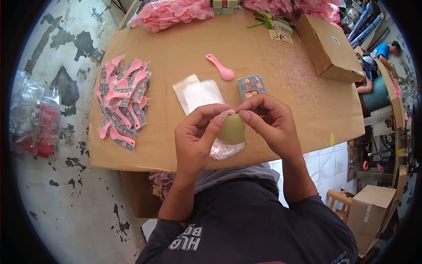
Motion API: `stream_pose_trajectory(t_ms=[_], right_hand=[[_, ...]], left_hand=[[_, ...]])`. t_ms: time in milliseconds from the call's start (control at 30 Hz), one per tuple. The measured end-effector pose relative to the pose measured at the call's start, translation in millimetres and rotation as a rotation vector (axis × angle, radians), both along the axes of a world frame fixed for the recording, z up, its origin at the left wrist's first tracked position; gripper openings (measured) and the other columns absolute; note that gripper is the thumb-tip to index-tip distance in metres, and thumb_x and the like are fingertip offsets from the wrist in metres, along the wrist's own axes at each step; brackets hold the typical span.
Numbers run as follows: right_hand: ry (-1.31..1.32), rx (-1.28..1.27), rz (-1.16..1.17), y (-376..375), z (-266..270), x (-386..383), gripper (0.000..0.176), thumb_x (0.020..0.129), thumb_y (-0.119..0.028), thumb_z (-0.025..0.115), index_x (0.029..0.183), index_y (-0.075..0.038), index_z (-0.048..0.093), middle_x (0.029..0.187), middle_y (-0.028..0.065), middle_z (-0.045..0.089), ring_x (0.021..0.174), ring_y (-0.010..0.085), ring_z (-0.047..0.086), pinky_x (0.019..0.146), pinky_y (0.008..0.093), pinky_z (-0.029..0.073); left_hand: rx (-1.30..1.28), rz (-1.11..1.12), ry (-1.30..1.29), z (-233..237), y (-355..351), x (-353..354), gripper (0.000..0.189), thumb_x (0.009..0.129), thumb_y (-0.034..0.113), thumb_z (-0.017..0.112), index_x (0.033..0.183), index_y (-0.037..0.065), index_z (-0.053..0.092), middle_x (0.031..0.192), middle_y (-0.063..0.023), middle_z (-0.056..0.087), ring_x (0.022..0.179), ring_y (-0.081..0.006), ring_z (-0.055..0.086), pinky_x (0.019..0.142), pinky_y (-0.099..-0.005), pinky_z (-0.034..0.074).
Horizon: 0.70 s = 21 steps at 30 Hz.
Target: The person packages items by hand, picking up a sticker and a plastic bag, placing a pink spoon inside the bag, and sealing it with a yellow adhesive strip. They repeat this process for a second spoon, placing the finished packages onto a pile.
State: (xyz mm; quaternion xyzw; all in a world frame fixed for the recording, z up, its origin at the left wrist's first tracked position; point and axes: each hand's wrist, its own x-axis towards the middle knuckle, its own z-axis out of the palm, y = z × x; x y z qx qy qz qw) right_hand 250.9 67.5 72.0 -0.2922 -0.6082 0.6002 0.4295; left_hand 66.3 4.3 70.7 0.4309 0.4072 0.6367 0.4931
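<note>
Both of my hands are raised near the table's front edge with fingertips pinched together. My left hand (198, 130) and my right hand (269, 123) grip the top of a curved olive-green card (232, 130). A bit of pink shows at my left fingertips; what it belongs to is mostly hidden. Under the card lies crinkled clear plastic (227, 151). Just beyond my hands are a stack of clear plastic bags (200, 94) and a stack of printed cards (251, 86). A single pink spoon (221, 67) rests farther back.
At the left lies a heap of bagged pink spoons with cards (121, 99). Loose pink spoons (176, 13) fill a bag at the back. Thin plastic strips (301, 75) are scattered near a cardboard box (329, 48). Another person (381, 55) sits at far right.
</note>
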Motion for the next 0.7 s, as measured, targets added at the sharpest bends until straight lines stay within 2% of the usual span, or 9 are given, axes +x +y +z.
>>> stream_pose_trajectory(t_ms=[67, 300, 367, 500, 600, 667, 700], right_hand=[[0.01, -0.036, 0.02, 0, 5, 1, 0.015, 0.099, -0.011, 0.069, 0.109, 0.0, 0.067, 0.098, 0.0012, 0.07, 0.089, 0.0052, 0.064, 0.08, 0.022, 0.05], [0.049, -0.023, -0.011, -1, 5, -4, 0.013, 0.1, -0.007, 0.065, 0.11, 0.001, 0.067, 0.098, 0.0024, 0.07, 0.092, 0.0066, 0.065, 0.082, 0.0222, 0.05], [0.049, -0.025, 0.012, 0, 8, -1, 0.01, 0.1, -0.003, 0.062, 0.106, 0.001, 0.069, 0.1, 0.0033, 0.07, 0.092, 0.0067, 0.064, 0.08, 0.0224, 0.05], [0.067, -0.008, 0.076, 5, 1, 5, 0.011, 0.1, 0.0, 0.06, 0.1, 0.002, 0.071, 0.099, 0.0053, 0.069, 0.092, 0.0088, 0.063, 0.08, 0.025, 0.049], [0.1, 0.055, 0.076, 5, 2, 3, 0.013, 0.098, 0.003, 0.059, 0.097, 0.002, 0.072, 0.097, 0.0068, 0.068, 0.093, 0.0122, 0.063, 0.081, 0.0276, 0.049], [0.089, 0.1, 0.092, 7, 2, 4, 0.013, 0.098, 0.004, 0.059, 0.098, 0.001, 0.072, 0.098, 0.0077, 0.068, 0.094, 0.0156, 0.063, 0.085, 0.0289, 0.048], [0.085, 0.097, 0.098, 7, 1, 3, 0.013, 0.098, 0.004, 0.059, 0.098, 0.001, 0.072, 0.098, 0.0077, 0.068, 0.094, 0.0156, 0.063, 0.085, 0.0289, 0.048]], left_hand=[[-0.045, 0.015, 0.01, 3, -1, 0, 0.026, 0.1, 0.006, 0.065, 0.122, -0.007, 0.064, 0.105, -0.0147, 0.075, 0.1, -0.0151, 0.07, 0.091, -0.0279, 0.054], [-0.015, 0.015, 0.052, 2, -4, -3, 0.026, 0.099, 0.003, 0.065, 0.123, -0.007, 0.064, 0.105, -0.0172, 0.075, 0.097, -0.0155, 0.071, 0.088, -0.0268, 0.055], [0.006, 0.017, -0.015, 2, -6, -3, 0.017, 0.099, 0.002, 0.066, 0.115, -0.005, 0.065, 0.1, -0.0153, 0.075, 0.092, -0.0136, 0.07, 0.083, -0.0251, 0.054], [0.129, -0.038, 0.061, -9, -7, -14, 0.012, 0.1, -0.002, 0.061, 0.112, -0.004, 0.065, 0.096, -0.0112, 0.075, 0.094, -0.0111, 0.069, 0.08, -0.0236, 0.054], [0.206, -0.042, 0.14, -12, -6, -18, 0.011, 0.099, -0.004, 0.06, 0.109, -0.004, 0.064, 0.094, -0.0106, 0.074, 0.094, -0.0117, 0.069, 0.081, -0.0232, 0.053], [0.25, -0.057, 0.136, -16, -5, -21, 0.013, 0.099, -0.004, 0.061, 0.111, -0.004, 0.064, 0.1, -0.013, 0.074, 0.098, -0.0141, 0.07, 0.085, -0.0238, 0.052], [0.218, -0.098, 0.057, -14, -6, -22, 0.014, 0.1, 0.004, 0.061, 0.112, -0.003, 0.064, 0.109, -0.017, 0.074, 0.105, -0.0206, 0.07, 0.093, -0.0266, 0.052]])
